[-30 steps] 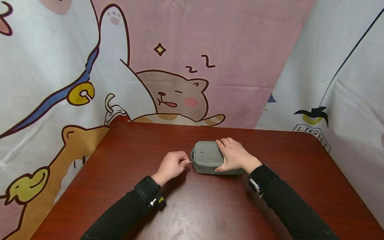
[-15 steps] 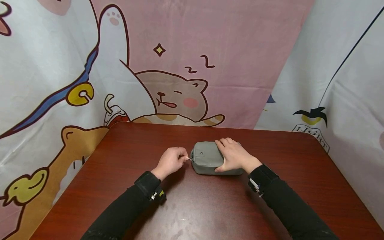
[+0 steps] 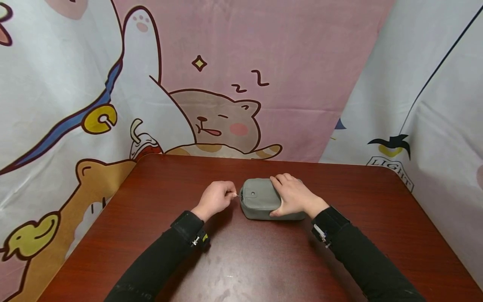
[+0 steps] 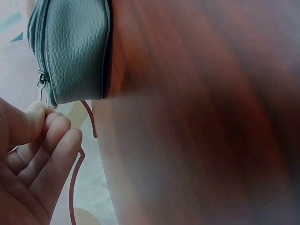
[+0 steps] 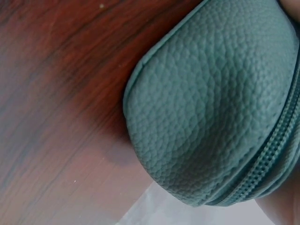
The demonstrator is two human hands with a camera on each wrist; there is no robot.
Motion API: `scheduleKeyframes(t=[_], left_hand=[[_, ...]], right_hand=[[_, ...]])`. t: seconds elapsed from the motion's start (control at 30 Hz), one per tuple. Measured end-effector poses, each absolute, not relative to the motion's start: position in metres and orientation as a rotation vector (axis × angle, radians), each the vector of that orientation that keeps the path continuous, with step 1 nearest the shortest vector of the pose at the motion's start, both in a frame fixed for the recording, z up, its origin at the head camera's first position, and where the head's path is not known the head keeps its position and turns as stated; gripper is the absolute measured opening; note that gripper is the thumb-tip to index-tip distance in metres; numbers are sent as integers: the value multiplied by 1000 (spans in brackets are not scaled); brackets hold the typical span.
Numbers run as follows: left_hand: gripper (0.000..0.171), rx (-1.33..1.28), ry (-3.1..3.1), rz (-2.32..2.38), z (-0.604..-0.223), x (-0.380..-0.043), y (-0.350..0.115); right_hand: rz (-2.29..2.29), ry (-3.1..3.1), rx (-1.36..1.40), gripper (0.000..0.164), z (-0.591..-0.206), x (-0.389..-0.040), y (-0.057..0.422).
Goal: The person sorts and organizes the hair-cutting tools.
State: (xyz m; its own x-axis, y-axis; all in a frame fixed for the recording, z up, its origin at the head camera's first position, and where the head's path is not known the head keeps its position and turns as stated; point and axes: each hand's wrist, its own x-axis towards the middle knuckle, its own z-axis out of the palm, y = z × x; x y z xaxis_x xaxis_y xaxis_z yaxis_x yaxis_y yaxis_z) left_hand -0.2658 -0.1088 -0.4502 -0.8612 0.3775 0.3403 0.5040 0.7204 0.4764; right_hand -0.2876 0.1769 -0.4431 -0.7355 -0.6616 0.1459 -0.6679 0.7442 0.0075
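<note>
A grey-green pebbled pouch [image 3: 260, 196] with a snap on top lies on the table. At its left end my left hand [image 3: 216, 199] pinches the small metal zipper pull [image 4: 41, 92] between thumb and forefinger. The pull stretches out from the slider, seen best in the left wrist view. Over the pouch's right part lies my right hand [image 3: 295, 194], gripping it with the thumb on the near side and the fingers across the top toward the far side. In the right wrist view the zipper [image 5: 268, 174] runs shut along the pouch's side.
The reddish-brown wooden table [image 3: 241, 260] reaches back to a cartoon-printed cloth [image 3: 302, 75] hanging behind it. More printed cloth hangs at the left and right. Both wrists wear black bands with small devices.
My left hand has moved a little away from me along the pouch's left end, taking the zipper pull with it. The right hand and the pouch stay in place.
</note>
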Motion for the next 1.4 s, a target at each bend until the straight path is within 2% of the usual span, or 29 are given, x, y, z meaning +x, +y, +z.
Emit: scheduleKeyframes(t=[0.57,0.73,1.4], left_hand=[[5,-536,-2825,-776,-445,-297,-101],[9,-534,-2805,-782,-445,-301,-99],[4,-577,-2783,-692,-451,-325,-87]], right_hand=[[72,-2791,1112,115,-444,-289,179],[82,-2776,1146,114,-443,-292,183],[107,-2744,1173,113,-444,-295,185]])
